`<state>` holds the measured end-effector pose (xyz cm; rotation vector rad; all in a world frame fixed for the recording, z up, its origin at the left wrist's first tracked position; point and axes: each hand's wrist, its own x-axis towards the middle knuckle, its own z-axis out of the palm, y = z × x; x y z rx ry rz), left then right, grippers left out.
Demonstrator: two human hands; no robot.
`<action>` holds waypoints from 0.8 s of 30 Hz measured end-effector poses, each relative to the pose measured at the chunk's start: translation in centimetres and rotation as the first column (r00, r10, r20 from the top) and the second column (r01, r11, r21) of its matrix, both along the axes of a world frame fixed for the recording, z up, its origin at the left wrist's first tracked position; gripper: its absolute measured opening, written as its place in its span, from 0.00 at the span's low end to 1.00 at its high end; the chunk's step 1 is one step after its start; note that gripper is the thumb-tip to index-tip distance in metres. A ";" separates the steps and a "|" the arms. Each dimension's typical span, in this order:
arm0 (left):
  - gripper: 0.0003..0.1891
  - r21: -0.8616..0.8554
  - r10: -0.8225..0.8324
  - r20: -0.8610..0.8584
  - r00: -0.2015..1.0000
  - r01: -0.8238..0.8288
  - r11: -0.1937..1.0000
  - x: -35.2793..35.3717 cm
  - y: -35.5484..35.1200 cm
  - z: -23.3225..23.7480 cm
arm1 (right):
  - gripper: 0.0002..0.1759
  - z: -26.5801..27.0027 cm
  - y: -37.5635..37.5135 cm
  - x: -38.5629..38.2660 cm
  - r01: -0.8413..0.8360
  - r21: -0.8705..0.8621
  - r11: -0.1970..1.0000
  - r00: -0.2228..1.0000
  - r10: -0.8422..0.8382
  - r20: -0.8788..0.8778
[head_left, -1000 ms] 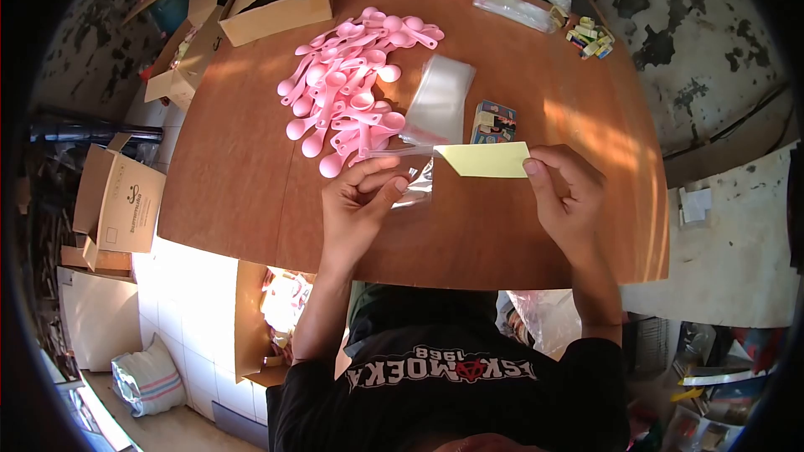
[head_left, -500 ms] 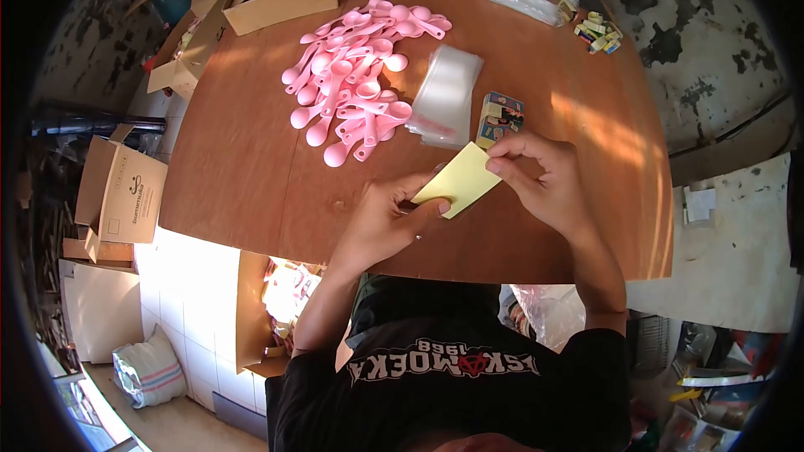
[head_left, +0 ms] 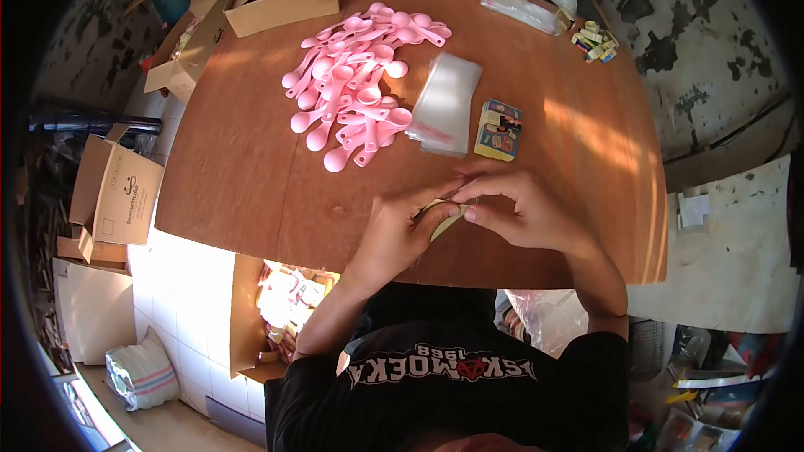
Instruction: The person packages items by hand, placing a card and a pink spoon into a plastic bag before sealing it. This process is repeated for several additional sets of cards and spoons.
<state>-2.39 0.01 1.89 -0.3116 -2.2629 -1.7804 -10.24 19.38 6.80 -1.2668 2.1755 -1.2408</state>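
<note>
Above the near part of the table, my left hand (head_left: 400,226) grips a pale yellow card (head_left: 442,226) between thumb and fingers. The card is steeply tilted, so only a narrow part shows. My right hand (head_left: 523,205) meets it from the other side, thumb and fingertips pinched at the card's upper end. A thin dark edge shows by the fingertips, and I cannot make out what it is. Just beyond my hands lies a small stack of printed cards (head_left: 499,130). Beside it is a pile of clear plastic bags (head_left: 450,105).
A heap of pink plastic spoons (head_left: 352,75) covers the table's left middle. An open cardboard box (head_left: 285,4) stands at the back. Small packets (head_left: 593,40) and a clear plastic pack (head_left: 523,10) lie at the back right. Another carton (head_left: 126,192) stands left of the table (head_left: 226,159).
The yellow card has turned from broad side up to steeply tilted. My right hand has moved left and closer to my left hand, uncovering the printed card stack.
</note>
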 end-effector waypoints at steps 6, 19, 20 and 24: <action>0.17 0.054 -0.008 0.014 1.000 0.007 0.998 0.5 -0.2 0.1 | 0.12 1.2 -1.3 0.6 0.015 0.075 0.997 0.981 -0.030 0.194; 0.25 0.111 0.041 0.053 0.998 -0.047 0.993 1.9 -3.5 -1.3 | 0.10 0.7 -4.5 -2.5 -0.276 0.045 0.960 0.912 0.247 0.327; 0.24 0.078 0.054 0.096 0.994 -0.062 0.995 2.3 -4.1 -1.6 | 0.11 0.6 -4.6 -4.6 -0.359 0.003 0.933 0.879 0.337 0.336; 0.22 0.038 0.117 0.076 0.990 -0.121 0.992 3.4 -5.7 -1.9 | 0.15 -4.0 -7.8 -16.2 0.317 -0.004 0.948 0.944 -0.316 -0.096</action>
